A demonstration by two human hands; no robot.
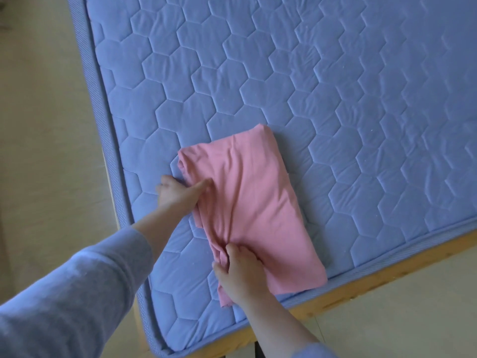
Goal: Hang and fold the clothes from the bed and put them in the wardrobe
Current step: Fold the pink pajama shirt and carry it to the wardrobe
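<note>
The folded pink garment (247, 202) lies at lower centre of the frame on the blue quilted mattress (335, 99), near its lower edge. The left grip (178, 193) pinches the garment's left side, thumb on top. The right grip (241, 271) clutches bunched cloth at its lower end. A wooden bed frame (387, 270) and pale floor (38, 125) border the mattress.

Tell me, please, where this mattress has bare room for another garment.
The mattress beyond and right of the pink garment lies bare. A narrow strip runs between garment and left border. It is crowded near the front corner, where the left hand and right hand hold it.
</note>
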